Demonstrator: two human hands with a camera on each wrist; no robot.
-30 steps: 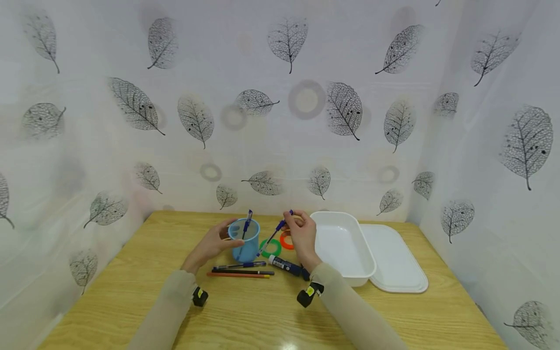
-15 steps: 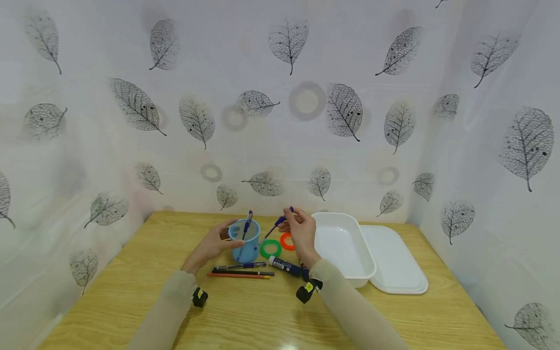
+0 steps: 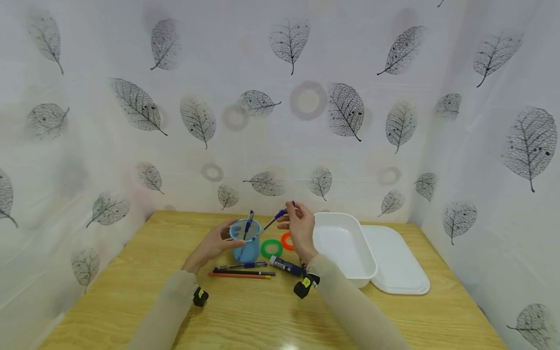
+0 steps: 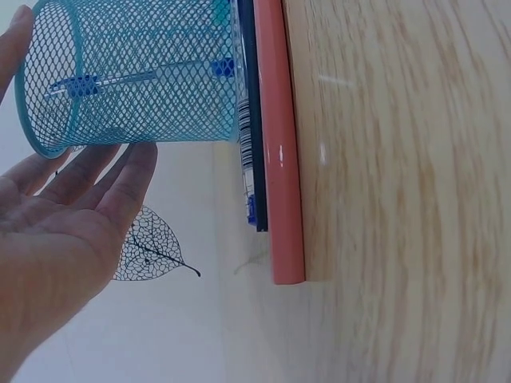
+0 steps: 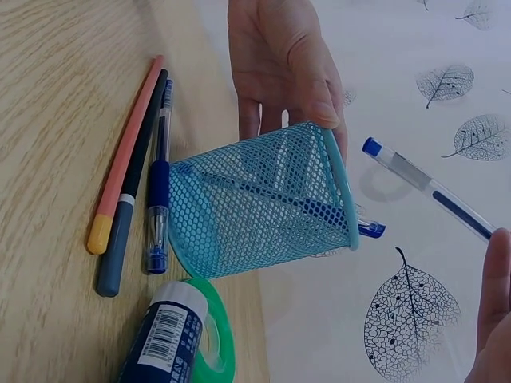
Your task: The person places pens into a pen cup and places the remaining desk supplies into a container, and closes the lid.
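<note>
A pen (image 3: 273, 219) slants just beside a blue mesh cup (image 3: 246, 251).
From nine o'clock, the left hand (image 3: 213, 244) holds the cup between thumb and fingers; at two o'clock, the right hand (image 3: 301, 229) pinches the pen. A green ring (image 3: 280, 249) lies at three.

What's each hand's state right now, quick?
Left hand: closed, holding the blue mesh cup.
Right hand: closed, pinching a pen.
</note>
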